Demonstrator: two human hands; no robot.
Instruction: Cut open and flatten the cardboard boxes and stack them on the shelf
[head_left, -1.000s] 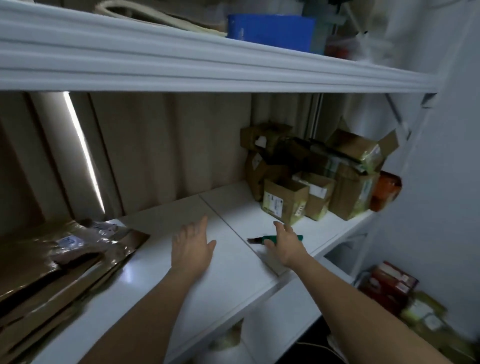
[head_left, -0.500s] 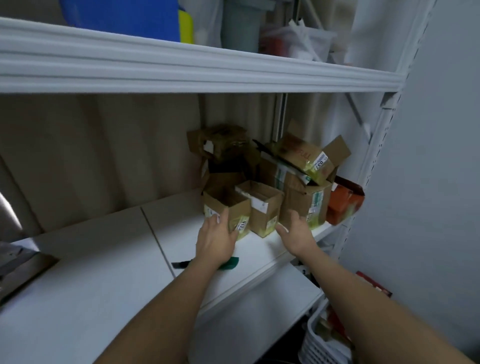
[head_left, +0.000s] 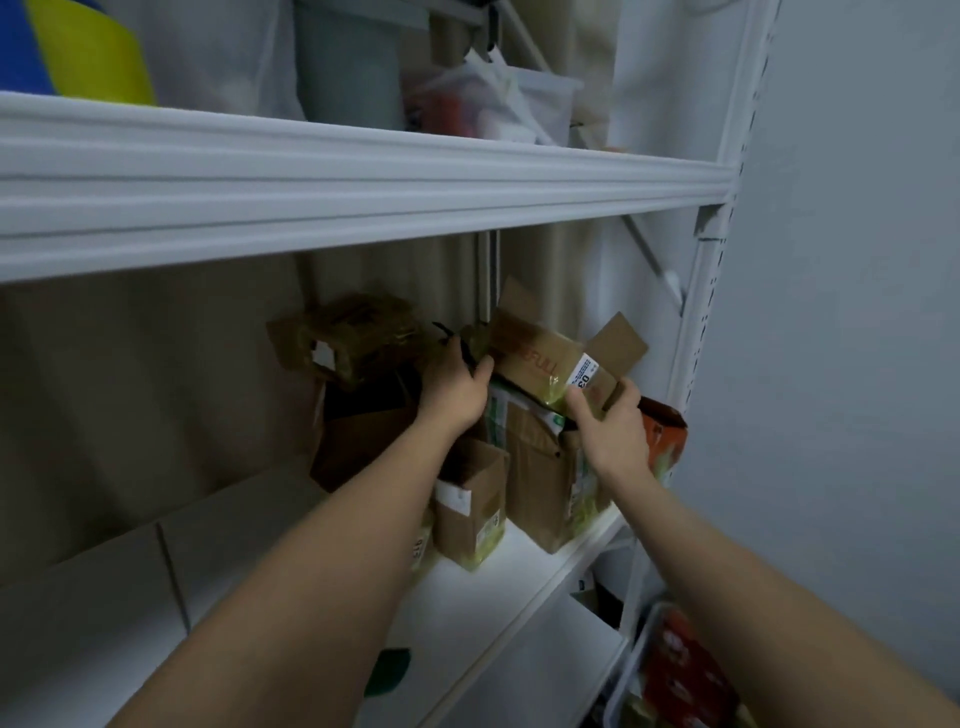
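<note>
I see both grips clamped on top box (head_left: 540, 358): left hand (head_left: 457, 389) at its left end, right hand (head_left: 605, 423) at near corner; stack on shelf (head_left: 519, 571).

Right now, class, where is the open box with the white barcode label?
In the head view, the labelled box sits tilted atop the box pile at the shelf's right end, gripped between the left hand and right hand.

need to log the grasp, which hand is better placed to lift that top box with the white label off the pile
Right. The right hand already grips the top box at its near labelled corner; the left hand only reaches its far left edge, grip unclear.
</note>
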